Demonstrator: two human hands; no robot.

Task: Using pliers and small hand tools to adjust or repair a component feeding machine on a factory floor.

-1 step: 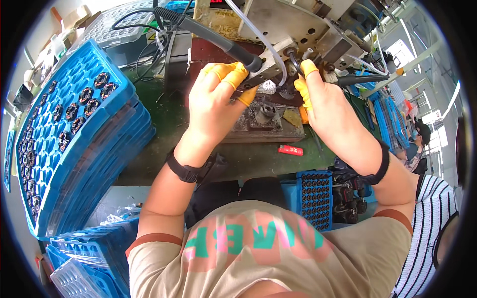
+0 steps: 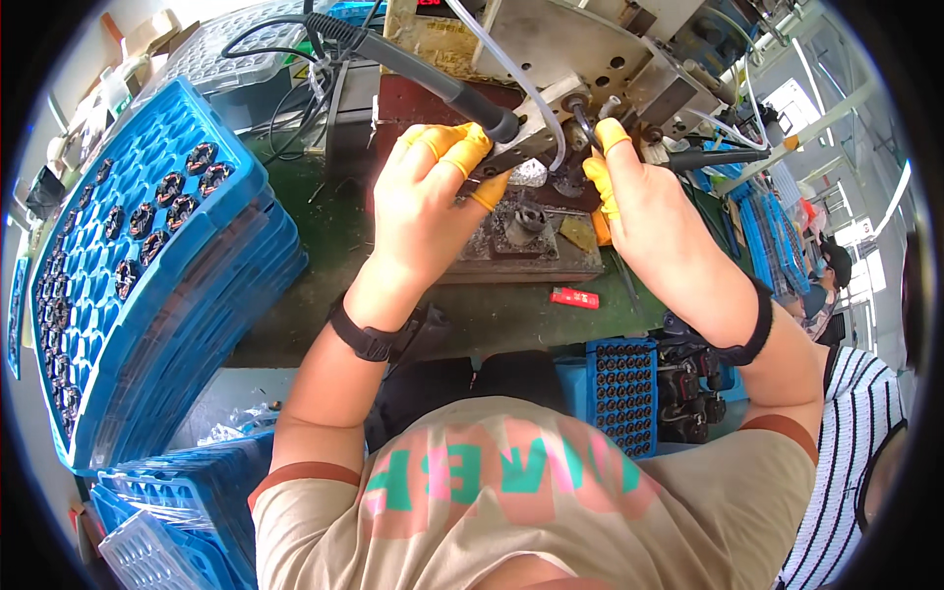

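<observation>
Yellow-sheathed fingers curl at a metal machine, between 12 and 1 o'clock over a green surface.
The left hand bends beside the lower end of a dark-grey handle; the right hand, at its 3 o'clock, bends by a black lever; whether either grips anything cannot be told; a small red item lies at 5 o'clock from a round metal socket; a blue tray holds dark parts at 9 o'clock.
</observation>
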